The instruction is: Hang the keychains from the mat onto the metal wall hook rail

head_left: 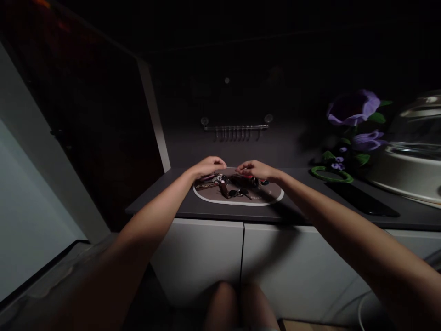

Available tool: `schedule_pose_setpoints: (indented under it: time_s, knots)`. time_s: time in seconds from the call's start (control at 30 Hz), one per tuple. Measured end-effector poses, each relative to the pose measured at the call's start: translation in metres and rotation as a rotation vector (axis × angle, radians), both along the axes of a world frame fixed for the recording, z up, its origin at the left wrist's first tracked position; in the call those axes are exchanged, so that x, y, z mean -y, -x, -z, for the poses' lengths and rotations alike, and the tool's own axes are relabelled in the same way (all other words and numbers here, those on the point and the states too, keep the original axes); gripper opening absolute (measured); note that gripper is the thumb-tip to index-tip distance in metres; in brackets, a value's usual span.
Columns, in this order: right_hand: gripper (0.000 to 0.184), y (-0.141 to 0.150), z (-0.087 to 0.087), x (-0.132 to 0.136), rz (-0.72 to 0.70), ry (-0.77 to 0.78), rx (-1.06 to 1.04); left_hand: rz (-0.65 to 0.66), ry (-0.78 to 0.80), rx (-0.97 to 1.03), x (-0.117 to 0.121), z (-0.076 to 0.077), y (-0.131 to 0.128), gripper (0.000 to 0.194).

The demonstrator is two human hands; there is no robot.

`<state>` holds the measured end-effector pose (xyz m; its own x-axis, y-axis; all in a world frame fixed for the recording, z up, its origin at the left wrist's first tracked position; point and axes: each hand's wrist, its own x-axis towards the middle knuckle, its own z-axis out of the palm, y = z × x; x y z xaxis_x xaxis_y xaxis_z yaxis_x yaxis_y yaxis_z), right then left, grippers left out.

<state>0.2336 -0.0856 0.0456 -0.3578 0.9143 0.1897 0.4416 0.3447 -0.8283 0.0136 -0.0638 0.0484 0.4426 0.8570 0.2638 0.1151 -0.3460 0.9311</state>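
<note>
My left hand [209,166] hovers over the far left part of an oval brown mat [270,198] with a pale rim. Its thumb and fingers are apart, and nothing shows between them. Facing it, my right hand [255,170] is above the far right part, fingers loosely bent and pointing left, with nothing visible in them. A red item [246,176] lies just under the right fingers, partly hidden. Near the mat's front are dark sunglasses [238,193] and a brown strap-like item [223,187]. Shiny small items [220,178] lie below my left hand, too dim to name.
On the right of the dark countertop [161,202] stand purple flowers [365,115] with a green ring base, a flat black item [361,200] and a large pale appliance [409,170] with a clear lid. A hook rail [237,128] hangs on the back wall. White cabinet doors [206,257] are below.
</note>
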Motion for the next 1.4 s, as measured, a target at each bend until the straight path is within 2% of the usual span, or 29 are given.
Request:
schedule_pose_setpoints:
  time_s: [0.07,0.13,0.2,0.3,0.4,0.53,0.63,0.8,0.9,1.03,1.17,1.23,1.3,1.4]
  knots:
    - [0.038,0.013,-0.010,0.007,-0.152,0.163,-0.139,0.080,0.094,0.096,0.009,-0.008,-0.003,0.027]
    - [0.063,0.023,-0.013,0.011,-0.218,0.281,-0.293,0.121,0.226,0.246,0.017,-0.010,-0.006,0.047]
    - [0.071,0.030,-0.009,0.012,-0.249,0.342,-0.434,0.148,0.360,0.355,0.022,-0.005,-0.006,0.058]
    - [0.069,0.034,0.010,0.012,-0.281,0.385,-0.591,0.202,0.494,0.423,0.023,0.013,-0.005,0.064]
    - [0.068,0.033,0.029,0.014,-0.285,0.407,-0.682,0.220,0.521,0.504,0.020,0.035,-0.003,0.065]
    - [0.068,0.032,0.038,0.017,-0.236,0.380,-0.739,0.233,0.565,0.534,0.016,0.055,-0.003,0.066]
    - [0.068,0.033,0.036,0.018,-0.224,0.382,-0.735,0.251,0.570,0.541,0.015,0.056,-0.003,0.066]
    - [0.066,0.037,0.032,0.015,-0.254,0.394,-0.736,0.245,0.542,0.514,0.015,0.045,-0.002,0.065]
    - [0.065,0.041,0.029,0.011,-0.260,0.373,-0.731,0.195,0.481,0.498,0.013,0.035,0.000,0.063]
    - [0.062,0.049,0.022,0.003,-0.181,0.274,-0.690,0.003,0.316,0.481,0.004,0.025,-0.001,0.059]
    - [0.033,0.059,0.018,-0.011,-0.025,0.113,-0.679,-0.278,-0.015,0.434,-0.013,0.023,-0.002,0.037]
    - [0.021,0.064,0.019,-0.020,0.074,0.026,-0.673,-0.370,-0.187,0.327,-0.022,0.025,-0.002,0.021]
    - [0.018,0.066,0.021,-0.029,0.169,-0.054,-0.649,-0.421,-0.348,0.185,-0.031,0.029,-0.001,0.009]
    - [0.020,0.066,0.030,-0.044,0.262,-0.138,-0.559,-0.475,-0.558,-0.060,-0.041,0.038,0.004,0.007]
